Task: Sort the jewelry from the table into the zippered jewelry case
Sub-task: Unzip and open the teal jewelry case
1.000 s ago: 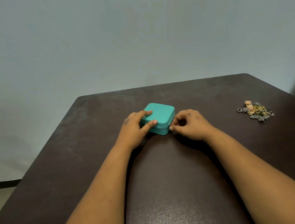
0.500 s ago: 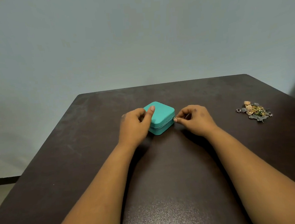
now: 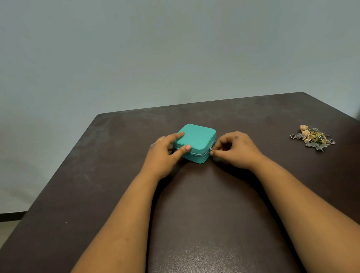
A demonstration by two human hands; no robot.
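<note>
A small teal zippered jewelry case (image 3: 198,138) lies closed on the middle of the dark brown table (image 3: 92,186). My left hand (image 3: 164,154) holds its left side, forefinger on the lid and thumb against the front wall. My right hand (image 3: 234,149) sits at the case's front right corner and pinches the small metal zipper pull (image 3: 210,149) between thumb and forefinger. A pile of gold and silver jewelry (image 3: 311,137) lies on the table far to the right, apart from both hands.
The table's far edge runs close behind the case, with a plain grey wall (image 3: 168,51) beyond. The table's left edge drops to the floor (image 3: 1,232). A dark object shows at the right edge of the view.
The case has turned slightly under my left hand. My right hand moved along the zipper from the near corner, out to the right corner, then back a little.
</note>
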